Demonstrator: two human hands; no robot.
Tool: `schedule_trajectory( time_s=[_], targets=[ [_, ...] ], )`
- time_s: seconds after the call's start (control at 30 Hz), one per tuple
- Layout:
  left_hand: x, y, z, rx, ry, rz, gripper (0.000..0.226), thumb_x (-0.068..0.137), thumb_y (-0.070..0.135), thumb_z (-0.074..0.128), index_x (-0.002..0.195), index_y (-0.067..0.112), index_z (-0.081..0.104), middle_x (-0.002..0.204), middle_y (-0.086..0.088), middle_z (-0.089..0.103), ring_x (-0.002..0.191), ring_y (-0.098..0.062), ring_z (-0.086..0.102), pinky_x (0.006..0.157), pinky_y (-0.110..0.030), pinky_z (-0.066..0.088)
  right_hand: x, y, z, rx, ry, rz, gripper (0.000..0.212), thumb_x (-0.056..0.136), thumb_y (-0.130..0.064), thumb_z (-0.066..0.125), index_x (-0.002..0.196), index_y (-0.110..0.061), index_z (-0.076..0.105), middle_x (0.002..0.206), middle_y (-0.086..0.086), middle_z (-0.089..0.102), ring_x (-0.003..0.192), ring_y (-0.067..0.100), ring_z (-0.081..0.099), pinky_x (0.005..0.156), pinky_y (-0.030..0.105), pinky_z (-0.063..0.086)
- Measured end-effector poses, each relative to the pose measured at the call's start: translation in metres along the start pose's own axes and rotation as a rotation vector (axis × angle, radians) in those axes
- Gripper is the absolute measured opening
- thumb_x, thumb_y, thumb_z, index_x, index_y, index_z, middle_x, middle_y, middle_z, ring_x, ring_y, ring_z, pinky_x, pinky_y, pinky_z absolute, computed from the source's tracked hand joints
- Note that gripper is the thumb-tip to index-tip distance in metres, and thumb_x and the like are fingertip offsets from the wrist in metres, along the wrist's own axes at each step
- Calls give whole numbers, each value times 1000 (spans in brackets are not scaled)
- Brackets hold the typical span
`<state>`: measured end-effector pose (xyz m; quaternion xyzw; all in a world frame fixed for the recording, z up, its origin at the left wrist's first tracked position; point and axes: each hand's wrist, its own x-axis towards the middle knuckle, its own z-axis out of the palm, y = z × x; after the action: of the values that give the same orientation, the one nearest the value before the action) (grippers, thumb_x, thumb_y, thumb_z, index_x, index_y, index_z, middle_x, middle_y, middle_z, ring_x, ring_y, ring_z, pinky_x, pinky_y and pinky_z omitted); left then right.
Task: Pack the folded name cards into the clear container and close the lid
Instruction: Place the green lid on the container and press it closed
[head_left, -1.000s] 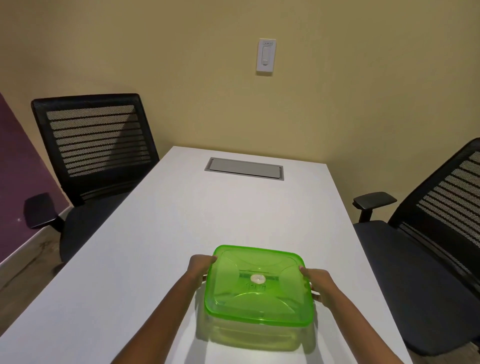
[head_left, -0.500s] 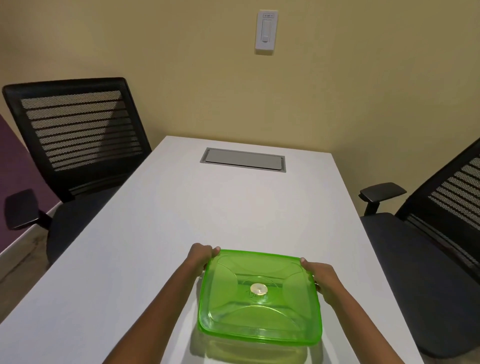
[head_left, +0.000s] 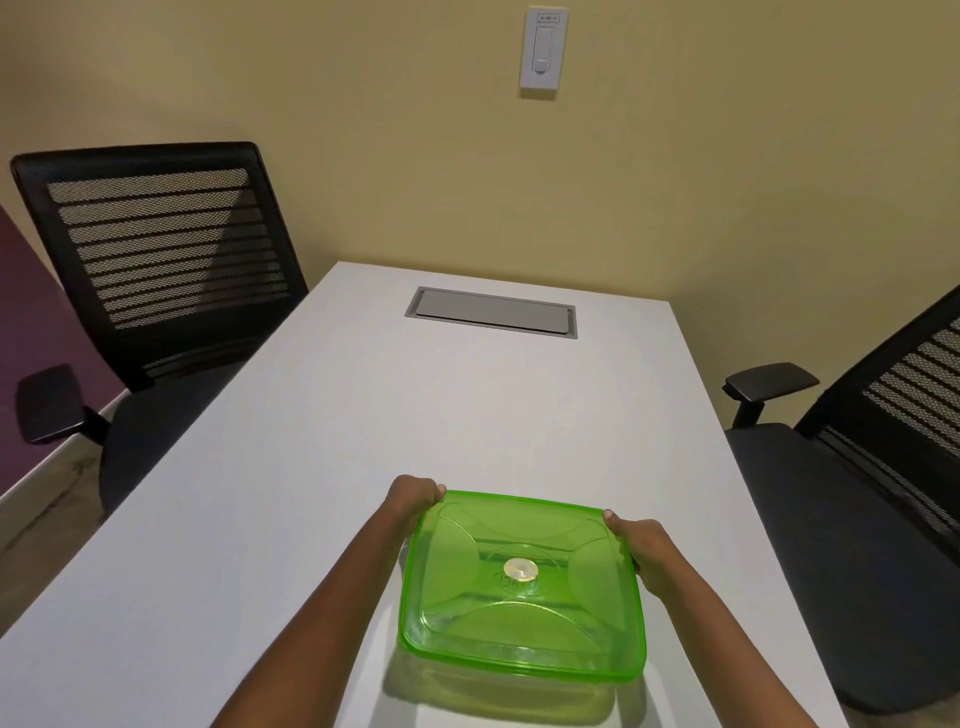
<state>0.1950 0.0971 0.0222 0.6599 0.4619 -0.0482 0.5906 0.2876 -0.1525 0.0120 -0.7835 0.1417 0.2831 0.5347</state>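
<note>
A square translucent green lid (head_left: 522, 587) covers a clear container (head_left: 498, 691) near the front edge of the white table (head_left: 322, 467). A small round white valve sits at the lid's centre. My left hand (head_left: 410, 499) grips the lid's far left corner and side. My right hand (head_left: 641, 551) grips its right side near the far right corner. The near side of the lid looks slightly raised above the container. No name cards are visible; I cannot make out anything inside through the green lid.
A grey cable hatch (head_left: 491, 312) is set into the table's far end. Black mesh office chairs stand at the left (head_left: 156, 291) and right (head_left: 883, 441) of the table. A wall switch (head_left: 541, 52) hangs on the yellow wall behind.
The container and both hands have come slightly closer to me along the table, and the view has tilted a little. Both hands keep their hold on the lid's sides.
</note>
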Motion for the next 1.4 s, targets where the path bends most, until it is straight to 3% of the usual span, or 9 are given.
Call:
schedule_trajectory(
  time_s=[0.2,0.33,0.53,0.67,0.77,0.83,0.93,1.23,1.4],
  targets=[
    [-2,1,-8,-25,-50,-32,39,93,7,54,57,6,38,61,-7,38,53,-16,34,59,-29,35,-5,-3,3,-210,72,-91,36,91,-23,55,60,-4,51,69,14,53,73,27,51,67,31,39],
    [-2,-8,-19,-89,-114,-37,31,86,14,65,62,4,47,67,-11,47,58,-19,43,57,-28,39,-20,-3,29,-763,286,-438,27,93,-20,48,112,-6,62,121,18,54,118,35,47,95,39,40],
    [-8,-12,-25,-152,-155,-9,24,85,9,65,65,-1,54,60,-9,56,57,-17,52,52,-18,47,-37,-32,110,-970,-170,-648,40,96,-35,41,128,-13,52,135,8,52,128,22,45,117,47,12],
    [-17,-11,-32,-161,-205,-25,20,86,-2,61,66,1,56,55,-7,61,41,-10,59,42,-17,50,-37,-53,142,-1039,-335,-589,45,95,-41,40,122,-9,58,132,11,57,125,26,48,111,47,23],
    [-20,-14,-33,-156,-175,-34,20,85,-2,62,66,3,56,70,-9,58,55,-15,58,45,-18,50,-25,-60,152,-962,-372,-468,43,89,-47,50,85,-8,68,89,14,67,88,23,54,85,35,35],
    [-21,-15,-31,-169,-136,-33,21,84,-3,62,65,3,55,70,-9,56,59,-17,54,38,-15,49,-18,-62,156,-905,-377,-405,45,84,-47,58,60,-10,55,57,6,45,65,20,43,72,32,31],
    [-22,-15,-25,-184,-80,-31,26,83,-5,62,61,2,51,66,-9,53,57,-17,51,36,-17,46,-13,-64,159,-847,-378,-329,51,80,-41,66,52,-12,35,53,3,28,50,16,26,52,28,21],
    [-1,-23,-13,-78,89,-13,32,79,2,68,52,5,49,60,-11,52,64,-26,52,65,-32,43,-10,-59,166,-848,-328,-243,34,89,-34,52,68,-9,45,65,-1,35,90,18,38,87,36,38],
    [5,-29,-12,-85,71,-32,26,79,3,66,57,6,54,68,-13,58,74,-27,53,70,-34,44,-9,-53,163,-819,-262,-281,49,84,-42,59,56,-15,30,74,4,44,88,22,41,80,36,26]
  ],
)
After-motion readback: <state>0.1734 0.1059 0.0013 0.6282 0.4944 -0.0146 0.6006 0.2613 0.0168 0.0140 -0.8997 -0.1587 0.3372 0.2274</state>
